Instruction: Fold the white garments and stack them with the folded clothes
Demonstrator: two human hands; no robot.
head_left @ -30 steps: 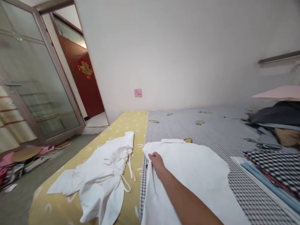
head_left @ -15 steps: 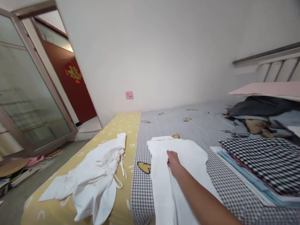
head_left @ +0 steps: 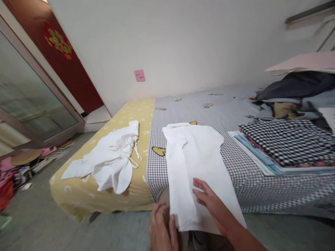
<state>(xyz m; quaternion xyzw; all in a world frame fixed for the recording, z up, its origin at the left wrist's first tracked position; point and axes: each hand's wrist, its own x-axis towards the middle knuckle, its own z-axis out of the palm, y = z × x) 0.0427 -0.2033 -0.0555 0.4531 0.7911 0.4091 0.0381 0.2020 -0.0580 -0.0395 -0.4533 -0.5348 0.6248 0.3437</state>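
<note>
The white shirt (head_left: 206, 157), lower centre, has 1 side folded in, 1 unfolded. My right hand (head_left: 209, 196) is spread; I can't tell if my left hand (head_left: 161, 228) grips.

The bed (head_left: 264, 191), spread with yellow cloth (head_left: 141, 111) and checked cloth (head_left: 180, 111), carries a white shirt (head_left: 205, 160) reaching past its near edge, a white garment with ties (head_left: 111, 158) left of the shirt, folded clothes (head_left: 288, 143) right of it, and a clothes heap (head_left: 295, 87) beyond it, rightward.
</note>
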